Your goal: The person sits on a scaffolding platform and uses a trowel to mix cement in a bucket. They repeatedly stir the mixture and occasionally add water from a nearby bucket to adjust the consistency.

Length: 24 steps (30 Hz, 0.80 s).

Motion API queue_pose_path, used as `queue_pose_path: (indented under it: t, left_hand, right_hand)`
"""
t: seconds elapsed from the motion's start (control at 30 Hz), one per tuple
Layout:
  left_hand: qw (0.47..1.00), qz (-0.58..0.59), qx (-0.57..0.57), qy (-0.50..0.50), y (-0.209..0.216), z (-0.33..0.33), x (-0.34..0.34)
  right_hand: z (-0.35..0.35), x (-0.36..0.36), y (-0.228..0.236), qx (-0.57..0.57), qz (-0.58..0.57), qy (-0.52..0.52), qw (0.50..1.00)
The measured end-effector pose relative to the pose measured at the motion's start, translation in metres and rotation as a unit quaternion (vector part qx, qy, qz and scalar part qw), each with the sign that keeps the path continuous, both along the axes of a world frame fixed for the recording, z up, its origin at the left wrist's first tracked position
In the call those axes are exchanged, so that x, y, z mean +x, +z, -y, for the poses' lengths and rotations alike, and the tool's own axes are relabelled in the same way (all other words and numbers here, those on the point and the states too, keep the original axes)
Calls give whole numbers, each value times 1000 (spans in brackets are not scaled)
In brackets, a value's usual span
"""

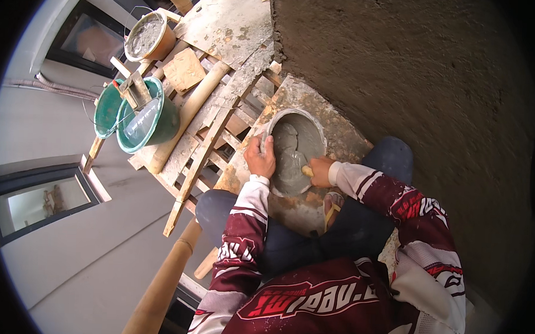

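A round bucket [323, 132] stands on the boards in front of my knees, with wet grey mortar [307, 128] inside. My left hand [261, 158] grips its left rim, thumb up at the edge and fingers on the outside. Reaching in over the right side, my right hand [322, 171] is closed round the yellowish handle [307, 171] of a trowel. Its blade is down in the mortar and mostly hidden by it. The mortar's surface is smeared and folded around the middle.
Wooden planks and bamboo poles [190, 114] form a gapped scaffold platform. Left of me are green buckets [172, 123] with a flat tool [136, 93] across the top, and an orange bucket [162, 45] of mortar. A rough plastered wall [412, 72] rises close on the right.
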<state>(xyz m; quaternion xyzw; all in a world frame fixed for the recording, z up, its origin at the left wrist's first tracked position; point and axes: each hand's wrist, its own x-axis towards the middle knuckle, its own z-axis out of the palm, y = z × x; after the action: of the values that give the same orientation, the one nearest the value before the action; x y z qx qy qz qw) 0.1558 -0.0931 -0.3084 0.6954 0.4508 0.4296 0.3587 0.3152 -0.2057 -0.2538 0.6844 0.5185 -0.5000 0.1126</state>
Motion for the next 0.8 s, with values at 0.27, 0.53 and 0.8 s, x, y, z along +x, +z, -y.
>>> queue_pose_path:
  t: [0.27, 0.53, 0.8]
  left_hand:
    - [997, -29, -77, -4, 4, -6, -2]
    - [997, -39, -65, 8, 1, -12, -13]
    - [996, 14, -87, 10, -10, -12, -12]
  right_hand:
    - [17, -13, -3, 57, -38, -59, 996]
    - [8, -34, 7, 0, -170, -220, 961]
    - [23, -41, 0, -36, -343, -402, 848]
